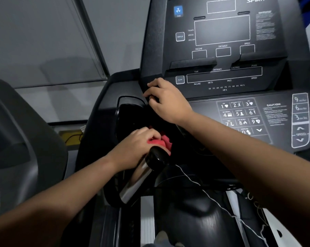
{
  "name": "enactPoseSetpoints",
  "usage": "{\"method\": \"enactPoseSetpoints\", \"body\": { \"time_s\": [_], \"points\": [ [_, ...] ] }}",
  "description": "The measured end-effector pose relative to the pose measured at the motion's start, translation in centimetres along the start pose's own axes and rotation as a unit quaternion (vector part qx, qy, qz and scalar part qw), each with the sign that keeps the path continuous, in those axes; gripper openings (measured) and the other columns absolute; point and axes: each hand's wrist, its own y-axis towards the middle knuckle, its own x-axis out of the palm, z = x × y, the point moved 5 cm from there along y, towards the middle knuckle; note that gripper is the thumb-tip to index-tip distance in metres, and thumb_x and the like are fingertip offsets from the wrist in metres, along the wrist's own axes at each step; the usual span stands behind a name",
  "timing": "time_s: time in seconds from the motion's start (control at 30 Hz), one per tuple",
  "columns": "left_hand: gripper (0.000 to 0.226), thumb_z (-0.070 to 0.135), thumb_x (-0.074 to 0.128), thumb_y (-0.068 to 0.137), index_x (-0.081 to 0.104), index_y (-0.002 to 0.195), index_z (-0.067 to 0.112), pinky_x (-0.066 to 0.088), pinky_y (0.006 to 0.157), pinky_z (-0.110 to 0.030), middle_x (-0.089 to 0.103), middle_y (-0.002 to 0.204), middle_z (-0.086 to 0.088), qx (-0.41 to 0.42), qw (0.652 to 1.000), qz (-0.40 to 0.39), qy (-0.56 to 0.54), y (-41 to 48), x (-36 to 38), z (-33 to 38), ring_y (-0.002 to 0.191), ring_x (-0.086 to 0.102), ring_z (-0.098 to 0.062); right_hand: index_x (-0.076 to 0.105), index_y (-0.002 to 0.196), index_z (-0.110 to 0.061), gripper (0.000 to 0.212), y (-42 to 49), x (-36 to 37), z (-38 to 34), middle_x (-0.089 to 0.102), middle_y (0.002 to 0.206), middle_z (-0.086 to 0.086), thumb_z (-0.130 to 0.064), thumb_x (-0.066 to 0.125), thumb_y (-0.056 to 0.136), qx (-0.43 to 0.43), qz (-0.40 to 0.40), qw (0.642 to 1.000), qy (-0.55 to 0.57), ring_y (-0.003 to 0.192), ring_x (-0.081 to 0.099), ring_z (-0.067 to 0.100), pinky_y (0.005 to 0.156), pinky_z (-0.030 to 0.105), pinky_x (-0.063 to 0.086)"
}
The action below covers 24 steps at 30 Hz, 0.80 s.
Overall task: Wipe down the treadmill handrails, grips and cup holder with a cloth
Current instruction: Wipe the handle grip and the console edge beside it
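My left hand (135, 146) grips a red cloth (162, 142) down inside the black cup holder (127, 104) on the left of the treadmill console. Part of the cloth is hidden under my fingers. My right hand (166, 100) rests with curled fingers on the console's left edge, just above the cup holder. A chrome grip with a black cap (141, 173) rises below my left hand, partly covering the cloth's lower edge.
The console panel (222, 81) with display windows and a number keypad (239, 114) fills the upper right. Speed buttons (301, 120) sit at the far right. A thin white cord (213, 198) trails down across the lower frame. A neighbouring grey machine (17, 139) stands at the left.
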Motion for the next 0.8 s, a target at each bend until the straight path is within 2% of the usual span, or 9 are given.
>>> {"method": "enactPoseSetpoints", "body": {
  "time_s": [0.13,0.23,0.3,0.37,0.47,0.57,0.63,0.7,0.8],
  "points": [
    [0.028,0.023,0.073,0.082,0.065,0.108,0.014,0.044,0.088,-0.03,0.058,0.104,0.001,-0.04,0.999,-0.01,-0.032,0.8,0.1,0.2,0.091,0.042,-0.005,0.072,0.099,-0.011,0.03,-0.1,0.0,-0.1,0.059,0.115,0.009,-0.016,0.049,0.082,-0.002,0.003,1.0,-0.004,0.108,0.055,0.026,0.094,0.033,0.04],
    [0.02,0.028,0.07,0.083,0.07,0.103,0.031,0.041,0.084,-0.022,0.057,0.101,0.002,0.016,1.0,-0.02,0.013,1.1,0.6,0.0,0.09,0.045,-0.01,0.072,0.098,-0.009,0.03,-0.1,-0.1,-0.2,0.06,0.114,0.01,-0.017,0.049,0.081,-0.006,0.007,1.0,0.0,0.109,0.055,0.026,0.094,0.033,0.041],
    [0.02,0.04,0.063,0.082,0.073,0.097,0.031,0.038,0.085,-0.019,0.055,0.1,0.0,-0.042,0.999,-0.008,-0.017,1.3,0.6,-1.6,0.092,0.046,-0.014,0.072,0.098,-0.009,0.03,-0.1,-0.1,-0.2,0.06,0.113,0.01,-0.017,0.049,0.08,-0.008,0.01,1.0,0.001,0.109,0.055,0.026,0.094,0.032,0.04],
    [0.037,0.047,0.056,0.078,0.074,0.094,0.021,0.039,0.092,-0.022,0.054,0.105,0.001,-0.126,0.989,0.025,-0.073,1.7,0.5,-3.3,0.099,0.05,-0.018,0.073,0.096,-0.01,0.03,-0.1,-0.1,-0.2,0.06,0.112,0.01,-0.017,0.049,0.079,-0.009,0.013,1.0,0.002,0.108,0.056,0.026,0.093,0.032,0.041],
    [0.036,0.032,0.061,0.072,0.072,0.102,0.015,0.036,0.094,-0.013,0.047,0.112,0.004,-0.199,0.973,0.032,-0.114,2.6,0.5,-5.0,0.107,0.052,-0.017,0.073,0.095,-0.012,0.029,0.1,-0.1,-0.1,0.061,0.111,0.009,-0.018,0.049,0.078,-0.007,0.013,1.0,-0.001,0.106,0.056,0.025,0.092,0.033,0.042],
    [0.031,0.021,0.065,0.082,0.067,0.114,0.021,0.039,0.094,-0.022,0.047,0.112,-0.003,-0.223,0.973,0.016,-0.053,3.0,0.4,-5.9,0.105,0.051,-0.021,0.073,0.095,-0.012,0.028,0.1,-0.2,-0.1,0.06,0.111,0.009,-0.017,0.051,0.079,-0.008,0.009,1.0,-0.002,0.108,0.056,0.025,0.092,0.034,0.042],
    [0.027,0.027,0.063,0.085,0.068,0.11,0.017,0.042,0.091,-0.028,0.052,0.106,-0.006,-0.176,0.983,0.048,-0.017,2.8,-0.2,-5.3,0.099,0.052,-0.021,0.073,0.095,-0.011,0.027,0.0,-0.1,-0.1,0.06,0.111,0.01,-0.016,0.051,0.08,-0.009,0.007,1.0,-0.001,0.109,0.056,0.025,0.093,0.036,0.042],
    [0.03,0.036,0.06,0.085,0.066,0.104,0.013,0.042,0.086,-0.025,0.056,0.097,-0.007,-0.076,0.995,0.069,-0.008,2.2,-0.8,-3.6,0.091,0.052,-0.018,0.073,0.094,-0.011,0.028,0.0,0.0,-0.2,0.06,0.11,0.01,-0.017,0.05,0.079,-0.011,0.011,1.0,-0.002,0.108,0.056,0.026,0.093,0.036,0.043],
    [0.026,0.028,0.058,0.085,0.056,0.109,0.02,0.041,0.087,-0.025,0.058,0.102,-0.004,0.071,0.997,0.018,-0.018,0.7,-0.7,-1.8,0.093,0.051,-0.014,0.073,0.094,-0.011,0.03,0.0,0.0,-0.2,0.061,0.111,0.01,-0.018,0.048,0.079,-0.01,0.014,1.0,-0.005,0.108,0.056,0.027,0.094,0.036,0.043]
  ]
}}
